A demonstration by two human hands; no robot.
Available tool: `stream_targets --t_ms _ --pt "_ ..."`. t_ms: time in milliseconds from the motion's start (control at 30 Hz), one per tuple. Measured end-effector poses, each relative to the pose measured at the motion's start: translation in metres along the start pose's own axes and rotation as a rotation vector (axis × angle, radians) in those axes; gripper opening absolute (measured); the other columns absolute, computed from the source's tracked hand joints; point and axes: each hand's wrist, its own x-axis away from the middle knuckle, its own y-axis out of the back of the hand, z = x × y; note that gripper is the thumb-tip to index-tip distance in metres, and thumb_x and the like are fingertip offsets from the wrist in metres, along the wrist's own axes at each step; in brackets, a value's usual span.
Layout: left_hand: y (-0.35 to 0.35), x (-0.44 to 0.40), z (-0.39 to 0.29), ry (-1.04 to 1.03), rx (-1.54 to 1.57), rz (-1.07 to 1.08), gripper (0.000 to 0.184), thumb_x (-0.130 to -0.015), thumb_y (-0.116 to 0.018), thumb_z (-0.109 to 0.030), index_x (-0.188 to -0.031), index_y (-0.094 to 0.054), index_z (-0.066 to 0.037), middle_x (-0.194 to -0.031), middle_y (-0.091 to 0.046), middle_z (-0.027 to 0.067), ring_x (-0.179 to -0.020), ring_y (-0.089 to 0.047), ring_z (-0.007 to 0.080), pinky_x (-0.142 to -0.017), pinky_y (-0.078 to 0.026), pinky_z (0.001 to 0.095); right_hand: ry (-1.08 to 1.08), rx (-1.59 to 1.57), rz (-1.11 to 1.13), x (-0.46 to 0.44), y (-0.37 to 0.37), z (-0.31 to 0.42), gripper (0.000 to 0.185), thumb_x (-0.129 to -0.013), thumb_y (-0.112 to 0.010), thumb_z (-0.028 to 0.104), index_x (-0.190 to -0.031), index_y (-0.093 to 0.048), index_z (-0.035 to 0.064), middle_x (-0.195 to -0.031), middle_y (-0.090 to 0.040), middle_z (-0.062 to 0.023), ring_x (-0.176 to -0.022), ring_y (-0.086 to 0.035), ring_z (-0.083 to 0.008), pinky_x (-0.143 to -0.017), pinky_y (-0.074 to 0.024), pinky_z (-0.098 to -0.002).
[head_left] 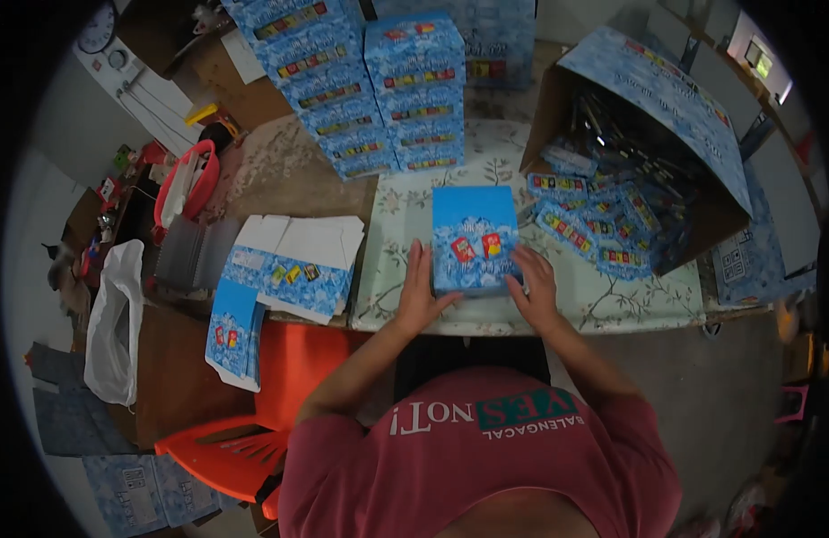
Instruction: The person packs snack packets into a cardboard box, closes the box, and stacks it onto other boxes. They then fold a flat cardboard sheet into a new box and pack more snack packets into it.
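A closed blue cardboard box with an ice pattern and red and yellow packs printed on it lies on the flowered tablecloth in front of me. At its left side is my left hand, fingers stretched out and slightly off the box, the thumb by the near left corner. My right hand rests against the right edge, its fingertips on the box and its thumb at the near right corner. Right of it, several small printed blue packs spill from a large tipped carton.
Stacked blue boxes stand at the back of the table. Flattened printed cartons lie to the left, overhanging an orange chair. Farther left are a pink basket and a white plastic bag.
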Motion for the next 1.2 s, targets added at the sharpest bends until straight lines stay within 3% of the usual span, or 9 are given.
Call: stream_targets --t_ms 67,133,467,633,700,833,900,1000,1200 --pt "-0.014 0.003 0.010 0.166 0.213 0.099 0.104 -0.067 -0.081 -0.027 -0.142 -0.016 0.004 -0.135 -0.041 0.0257 -0.129 -0.037 0.0347 -0.102 -0.036 0.0382 -0.296 -0.091 -0.183 -0.001 -0.002 0.000 0.045 -0.086 -0.058 0.012 -0.129 -0.047 0.0037 -0.130 -0.049 -0.0137 -0.120 -0.046 -0.0261 -0.100 -0.0348 -0.0364" --pt "-0.009 -0.001 -0.001 0.403 0.491 0.234 0.102 -0.068 -0.081 -0.025 -0.142 -0.016 0.004 -0.133 -0.044 0.0251 -0.123 -0.045 0.0317 -0.098 -0.040 0.0341 -0.899 -1.060 -0.092 -0.006 -0.010 0.006 0.055 -0.087 -0.055 0.010 -0.137 -0.035 0.0003 -0.136 -0.042 -0.0132 -0.124 -0.041 -0.0239 -0.102 -0.0313 -0.0341" --pt "0.094 -0.201 -0.080 -0.001 0.248 -0.134 0.098 -0.066 -0.082 -0.028 -0.142 -0.025 -0.002 -0.126 -0.052 0.0217 -0.109 -0.058 0.0294 -0.088 -0.048 0.0357 -0.374 -1.124 -0.260 -0.212 0.094 0.057 0.058 -0.085 -0.055 0.019 -0.136 -0.035 0.0001 -0.127 -0.050 -0.0106 -0.116 -0.049 -0.0205 -0.094 -0.0397 -0.0339" --pt "0.116 -0.314 -0.038 0.238 0.131 -0.274 0.065 -0.079 -0.071 -0.026 -0.132 -0.044 0.001 -0.117 -0.060 0.0181 -0.108 -0.058 0.0249 -0.086 -0.048 0.0330 -0.363 -1.041 -0.107 -0.364 0.069 0.018 0.065 -0.087 -0.058 0.035 -0.138 -0.033 0.0025 -0.129 -0.048 -0.0117 -0.119 -0.045 -0.0227 -0.099 -0.0354 -0.0348" --pt "0.105 -0.308 -0.001 0.190 0.074 -0.333 0.062 -0.081 -0.069 -0.026 -0.130 -0.045 0.001 -0.118 -0.059 0.0179 -0.109 -0.058 0.0259 -0.085 -0.048 0.0329 -0.505 -0.570 -0.093 -0.387 0.050 0.024 0.070 -0.088 -0.057 0.043 -0.140 -0.031 0.0031 -0.134 -0.044 -0.0141 -0.124 -0.041 -0.0256 -0.102 -0.0311 -0.0349" --pt "0.114 -0.228 0.009 0.153 0.028 -0.211 0.061 -0.078 -0.070 -0.029 -0.126 -0.049 0.002 -0.118 -0.057 0.0221 -0.109 -0.056 0.0337 -0.085 -0.048 0.0412 -0.229 -0.599 -0.034 -0.389 0.031 0.001 0.071 -0.088 -0.057 0.045 -0.139 -0.033 0.0022 -0.136 -0.042 -0.0167 -0.124 -0.042 -0.0269 -0.102 -0.0327 -0.0348" --pt "0.121 -0.155 0.035 0.022 -0.375 -0.210 0.063 -0.076 -0.071 -0.030 -0.125 -0.049 0.003 -0.125 -0.052 0.0227 -0.118 -0.048 0.0369 -0.094 -0.043 0.0439 -0.163 -0.670 -0.164 -0.368 0.019 -0.017 0.061 -0.089 -0.059 0.036 -0.134 -0.039 0.0009 -0.131 -0.048 -0.0162 -0.118 -0.048 -0.0242 -0.097 -0.0384 -0.0319" --pt "0.129 -0.041 0.036 0.571 -0.941 0.009 0.065 -0.074 -0.072 -0.029 -0.125 -0.047 0.003 -0.128 -0.049 0.0229 -0.122 -0.044 0.0387 -0.098 -0.039 0.0458 -0.095 -0.711 -0.222 -0.283 -0.002 -0.040 0.040 -0.091 -0.058 0.016 -0.126 -0.048 -0.0009 -0.123 -0.054 -0.0103 -0.112 -0.051 -0.0150 -0.090 -0.0418 -0.0261" --pt "0.131 0.064 0.053 0.553 -0.693 0.039 0.039 -0.079 -0.064 -0.023 -0.110 -0.057 0.000 -0.116 -0.057 0.0199 -0.108 -0.055 0.0348 -0.085 -0.047 0.0428 -0.621 -0.753 0.244 -0.093 -0.075 -0.028 0.022 -0.091 -0.057 0.014 -0.106 -0.061 -0.0003 -0.096 -0.064 -0.0043 -0.088 -0.059 -0.0114 -0.081 -0.0448 -0.0237"
